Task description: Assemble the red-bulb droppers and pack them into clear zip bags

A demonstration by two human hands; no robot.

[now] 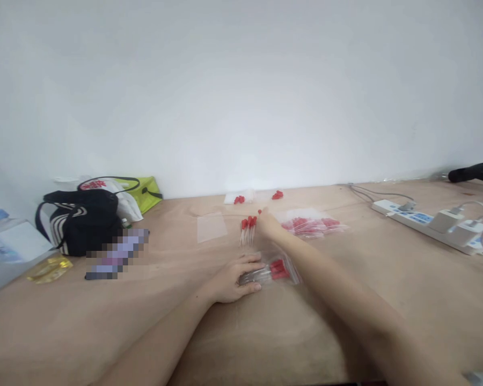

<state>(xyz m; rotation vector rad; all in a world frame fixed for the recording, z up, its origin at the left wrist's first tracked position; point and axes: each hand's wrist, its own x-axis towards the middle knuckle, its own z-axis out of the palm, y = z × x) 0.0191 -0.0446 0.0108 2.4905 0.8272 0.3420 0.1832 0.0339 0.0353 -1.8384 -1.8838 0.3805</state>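
Note:
My left hand [235, 280] lies on the table with its fingers apart, pressing on a clear plastic bag [261, 275] that holds red-ended sticks [279, 269]. Farther forward, my right hand [268, 224] is blurred, its fingers mostly hidden, with a small red tip showing by them. Just left of it lie several loose white sticks with red heads [248, 222]. To its right is a pile of clear bags with red pieces [312, 225]. An empty clear bag [211, 227] lies flat to the left.
Small red pieces [277, 195] and a stack of clear bags [240, 197] sit near the wall. At left are a black bag [90, 222], a green bag [149, 194] and a pixelated flat object [118, 254]. A power strip [422, 224] with chargers lies at right.

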